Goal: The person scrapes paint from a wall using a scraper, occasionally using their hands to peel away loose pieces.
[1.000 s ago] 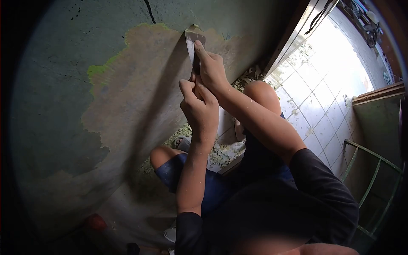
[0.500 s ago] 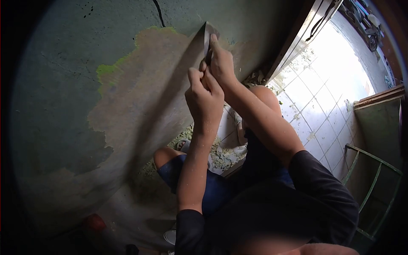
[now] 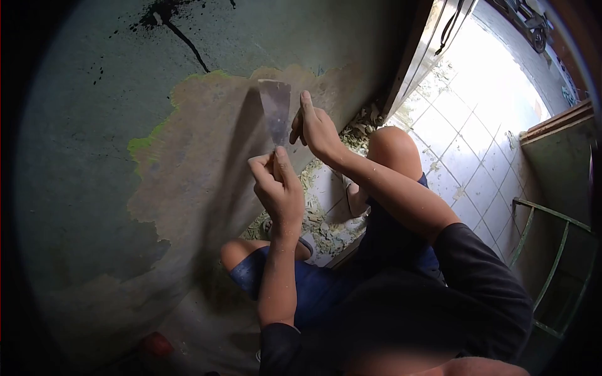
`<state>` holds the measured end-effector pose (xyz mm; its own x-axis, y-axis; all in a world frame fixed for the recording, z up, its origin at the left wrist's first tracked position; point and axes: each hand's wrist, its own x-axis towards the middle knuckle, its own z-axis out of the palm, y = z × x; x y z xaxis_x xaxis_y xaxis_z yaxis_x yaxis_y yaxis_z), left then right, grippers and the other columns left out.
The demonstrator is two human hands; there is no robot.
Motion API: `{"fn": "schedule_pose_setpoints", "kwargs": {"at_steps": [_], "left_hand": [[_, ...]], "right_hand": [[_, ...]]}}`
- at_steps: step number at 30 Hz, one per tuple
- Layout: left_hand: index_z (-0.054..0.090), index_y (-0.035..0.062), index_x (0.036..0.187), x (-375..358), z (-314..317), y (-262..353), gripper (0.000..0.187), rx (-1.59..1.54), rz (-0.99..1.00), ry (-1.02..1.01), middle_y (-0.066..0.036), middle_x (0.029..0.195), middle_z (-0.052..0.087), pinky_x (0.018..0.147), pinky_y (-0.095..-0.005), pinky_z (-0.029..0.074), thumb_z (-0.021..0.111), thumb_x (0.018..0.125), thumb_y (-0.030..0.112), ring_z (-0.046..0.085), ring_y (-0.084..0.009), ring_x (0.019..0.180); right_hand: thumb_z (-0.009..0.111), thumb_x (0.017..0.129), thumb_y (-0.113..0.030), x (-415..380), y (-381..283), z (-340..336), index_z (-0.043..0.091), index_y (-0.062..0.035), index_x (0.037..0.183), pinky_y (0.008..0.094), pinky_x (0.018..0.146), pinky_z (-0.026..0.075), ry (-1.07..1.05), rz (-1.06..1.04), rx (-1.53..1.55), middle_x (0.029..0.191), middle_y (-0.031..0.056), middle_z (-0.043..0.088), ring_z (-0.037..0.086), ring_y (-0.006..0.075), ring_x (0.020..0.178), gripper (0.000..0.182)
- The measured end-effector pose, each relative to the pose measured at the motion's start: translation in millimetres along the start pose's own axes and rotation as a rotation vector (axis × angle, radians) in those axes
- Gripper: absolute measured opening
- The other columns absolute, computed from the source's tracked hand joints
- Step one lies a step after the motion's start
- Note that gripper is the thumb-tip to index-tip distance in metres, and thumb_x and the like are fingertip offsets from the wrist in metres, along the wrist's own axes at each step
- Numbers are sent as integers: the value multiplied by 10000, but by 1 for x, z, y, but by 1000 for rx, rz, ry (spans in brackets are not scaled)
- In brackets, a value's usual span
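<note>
My left hand (image 3: 279, 188) is closed round the lower end of a scraper (image 3: 276, 109), thumb on top. Its wide, flat metal blade points up in front of the wall (image 3: 182, 150), where a bare, brownish patch has a ragged edge with bright green bits. Just right of the blade is my right hand (image 3: 318, 133), apart from it, with the thumb stretched up and the other fingers partly hidden; it holds nothing visible. The scraper's handle is hidden in my left hand.
Paint flakes (image 3: 326, 235) litter the floor around my feet. A door frame (image 3: 417, 56) and bright tiled floor (image 3: 467, 144) lie to the right. At the lower right stands a green metal frame (image 3: 552, 266). A red object (image 3: 155, 344) is at the lower left, and black splatter (image 3: 164, 15) marks the upper wall.
My right hand has come off the scraper and opened. My left hand has moved down and left with the scraper, whose blade now faces the camera broadside. The view has shifted slightly.
</note>
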<state>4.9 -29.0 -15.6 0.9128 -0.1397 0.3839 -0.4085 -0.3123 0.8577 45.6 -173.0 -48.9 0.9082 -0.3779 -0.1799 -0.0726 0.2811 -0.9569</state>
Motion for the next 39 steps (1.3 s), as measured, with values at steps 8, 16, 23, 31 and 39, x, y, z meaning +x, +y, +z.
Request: {"fn": "schedule_pose_setpoints", "kwargs": {"at_steps": [8, 16, 23, 31, 39], "left_hand": [[463, 36, 984, -14, -20, -24, 242, 12, -103, -93, -26, 701, 530, 564, -291, 405, 508, 1117, 233, 498, -86, 614], [529, 13, 1055, -21, -30, -56, 301, 260, -102, -296, -117, 823, 646, 628, -360, 491, 489, 1115, 305, 624, -192, 656], [575, -5, 1035, -7, -41, -47, 297, 291, -251, -308, -177, 921, 658, 761, -443, 513, 596, 1059, 290, 646, -318, 804], [596, -11, 1071, 15, -40, -34, 308, 333, -177, -341, -166, 1026, 662, 815, -431, 518, 662, 1006, 282, 646, -306, 802], [639, 17, 983, 22, -68, -32, 250, 401, -199, -398, -170, 975, 720, 838, -452, 522, 658, 995, 266, 687, -361, 902]], "right_hand": [[382, 1070, -647, -39, 2, 9, 665, 33, 1187, 431, 937, 504, -483, 176, 103, 1159, 139, 676, 592, 248, 1152, 745], [547, 1094, -385, -27, 43, 4, 647, 69, 1121, 438, 784, 583, -354, 320, 289, 1060, 201, 712, 691, 264, 977, 466], [599, 1046, -302, -20, 29, -18, 393, -48, 1074, 380, 415, 439, 298, 341, 168, 772, 84, 536, 574, 216, 544, 329], [566, 1072, -287, -4, -5, -39, 486, -41, 906, 352, 383, 401, 316, -72, 259, 713, 78, 526, 549, 186, 478, 308], [575, 1063, -279, -36, 29, 19, 180, 83, 1557, 474, 697, 575, 84, -84, -655, 861, 280, 679, 710, 388, 752, 729]]}}
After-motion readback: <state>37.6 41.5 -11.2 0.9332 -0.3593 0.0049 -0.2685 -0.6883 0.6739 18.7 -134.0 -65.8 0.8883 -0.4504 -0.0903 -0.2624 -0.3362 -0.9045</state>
